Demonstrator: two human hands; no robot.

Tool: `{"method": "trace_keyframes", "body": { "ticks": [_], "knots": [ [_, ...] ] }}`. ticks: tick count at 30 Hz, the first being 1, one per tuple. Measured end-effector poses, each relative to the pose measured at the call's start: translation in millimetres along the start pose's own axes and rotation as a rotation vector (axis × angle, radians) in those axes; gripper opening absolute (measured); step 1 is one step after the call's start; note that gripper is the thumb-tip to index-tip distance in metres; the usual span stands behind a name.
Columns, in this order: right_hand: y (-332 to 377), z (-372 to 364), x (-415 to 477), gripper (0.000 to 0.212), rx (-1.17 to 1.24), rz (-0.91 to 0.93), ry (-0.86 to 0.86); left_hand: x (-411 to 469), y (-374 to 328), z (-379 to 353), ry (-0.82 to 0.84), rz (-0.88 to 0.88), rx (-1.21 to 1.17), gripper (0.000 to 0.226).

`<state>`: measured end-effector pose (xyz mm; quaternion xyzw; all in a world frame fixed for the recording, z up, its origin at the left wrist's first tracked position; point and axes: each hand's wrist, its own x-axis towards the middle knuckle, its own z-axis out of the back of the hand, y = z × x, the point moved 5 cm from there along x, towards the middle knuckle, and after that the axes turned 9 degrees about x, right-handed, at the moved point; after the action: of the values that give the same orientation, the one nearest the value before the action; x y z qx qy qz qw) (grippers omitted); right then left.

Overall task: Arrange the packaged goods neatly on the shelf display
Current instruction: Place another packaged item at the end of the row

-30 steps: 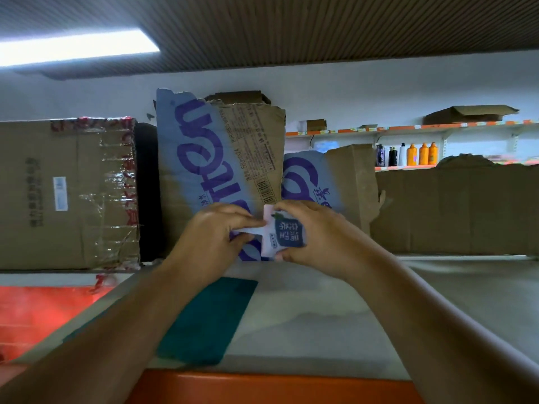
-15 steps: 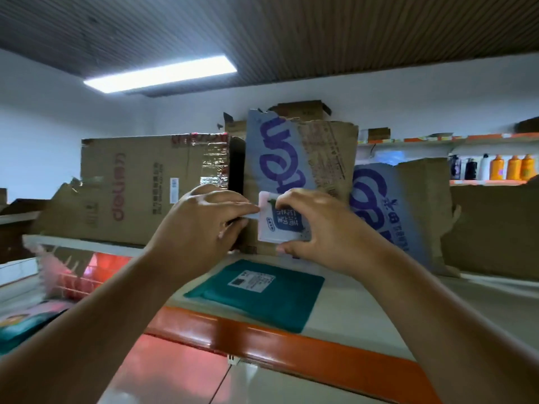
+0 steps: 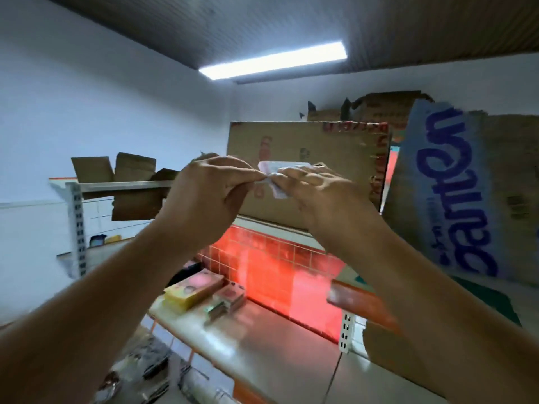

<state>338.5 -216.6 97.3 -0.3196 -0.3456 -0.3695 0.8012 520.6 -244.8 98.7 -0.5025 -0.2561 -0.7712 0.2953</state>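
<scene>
You swing left from the blue-printed carton [image 3: 455,193], both your left hand [image 3: 210,193] and right hand [image 3: 315,191] still pinching the small white packet [image 3: 272,170], unshelved.

I'm counting two hands — my left hand [image 3: 204,196] and right hand [image 3: 318,193] — one small packet [image 3: 272,167], two stacks of packaged goods [image 3: 194,290] [image 3: 229,298].

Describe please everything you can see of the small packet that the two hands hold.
The small packet looks pale pink-white, thin and soft, perhaps plastic or paper. It is held up in the air in front of a brown cardboard box. The left hand pinches its left edge with the fingers; the right hand covers most of it. The picture is blurred, so no print shows.
</scene>
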Motion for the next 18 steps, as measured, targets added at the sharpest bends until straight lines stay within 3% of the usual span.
{"method": "trace_keyframes", "body": {
  "ticks": [5,10,18],
  "knots": [
    [44.9,-69.3,34.0,0.058,0.06,0.054,-0.003,-45.7,78.7,19.4,0.093,0.088,-0.058,0.025],
    [67.2,-131.4,40.3,0.045,0.09,0.068,-0.024,-81.8,132.1,14.9,0.202,0.142,-0.06,0.025],
    [68.0,-215.5,26.1,0.043,0.201,-0.085,0.027,-105.4,173.4,-34.8,0.288,0.192,-0.043,0.025]
  ]
}}
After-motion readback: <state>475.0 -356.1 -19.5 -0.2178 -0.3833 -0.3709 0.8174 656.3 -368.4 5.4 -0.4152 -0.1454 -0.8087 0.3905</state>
